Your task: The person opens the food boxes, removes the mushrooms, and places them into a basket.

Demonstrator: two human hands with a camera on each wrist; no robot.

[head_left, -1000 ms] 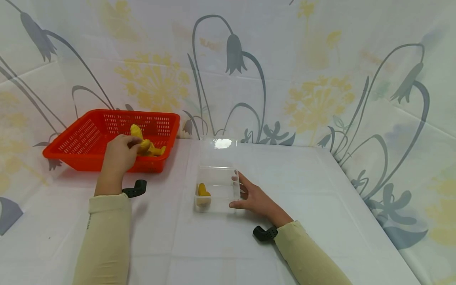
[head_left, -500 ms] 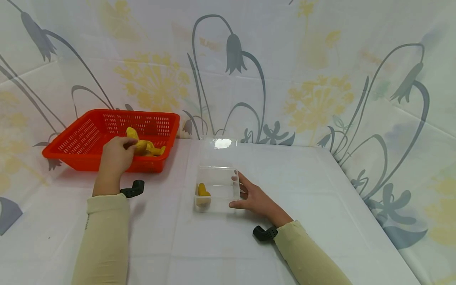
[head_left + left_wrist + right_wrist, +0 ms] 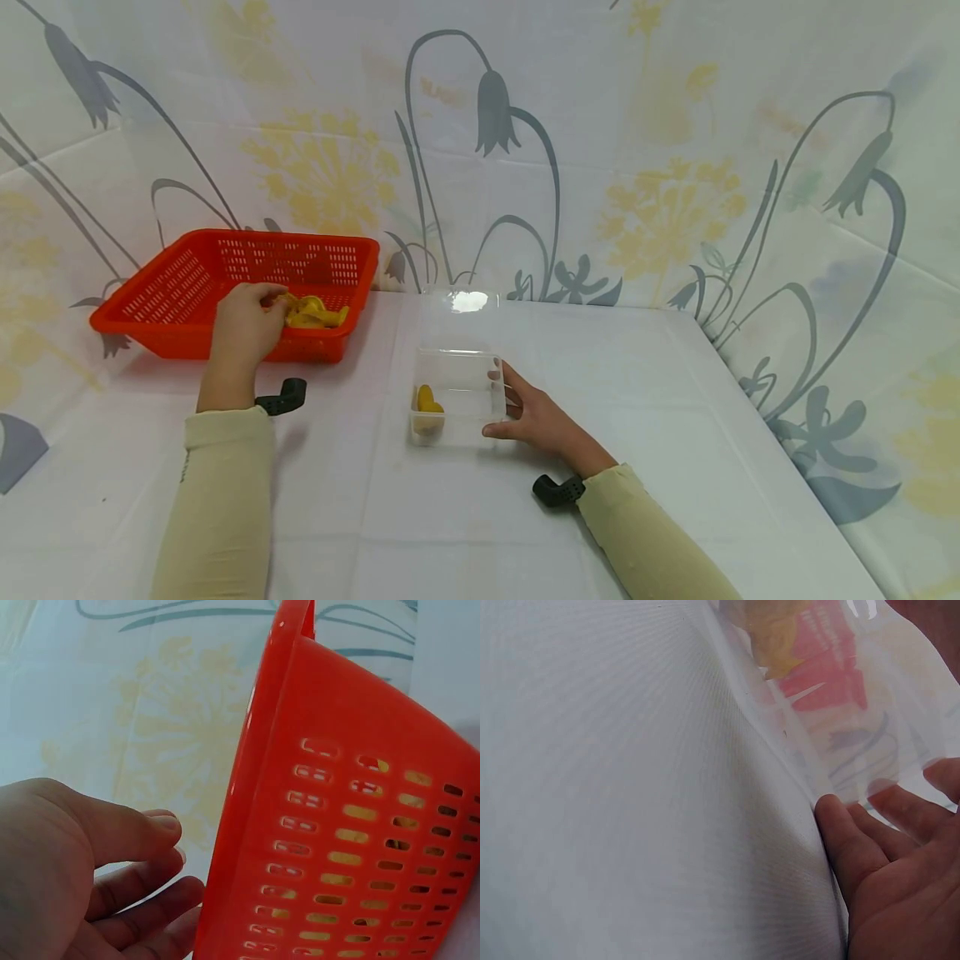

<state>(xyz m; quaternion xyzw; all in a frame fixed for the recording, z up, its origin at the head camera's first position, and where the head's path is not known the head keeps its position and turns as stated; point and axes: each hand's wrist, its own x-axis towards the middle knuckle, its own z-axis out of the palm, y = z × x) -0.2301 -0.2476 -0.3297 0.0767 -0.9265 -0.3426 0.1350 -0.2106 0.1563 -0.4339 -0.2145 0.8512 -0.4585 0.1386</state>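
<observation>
In the head view my left hand (image 3: 250,323) reaches over the near rim of a red basket (image 3: 187,317), its fingers bent beside several small, lumpy yellow pieces (image 3: 317,314). The left wrist view shows the thumb and fingertips of the left hand (image 3: 112,862) close to the basket rim (image 3: 251,742), with nothing visible between them. At the middle of the table my right hand (image 3: 534,418) holds a clear plastic box (image 3: 461,383) by its right side, thumb in front. Yellow pieces (image 3: 427,402) lie in the box's left end.
The box's clear lid (image 3: 459,321) lies open toward the back. A white cloth (image 3: 420,517) covers the table. Behind it hangs a flower-printed cloth (image 3: 585,167). A black wrist strap device (image 3: 287,396) sits on the left wrist and another one (image 3: 558,492) on the right.
An elongated yellow piece stood upright by my left fingertips, tilted left, then dropped from sight among the others. The left hand shifted slightly left. The right hand and box stayed still.
</observation>
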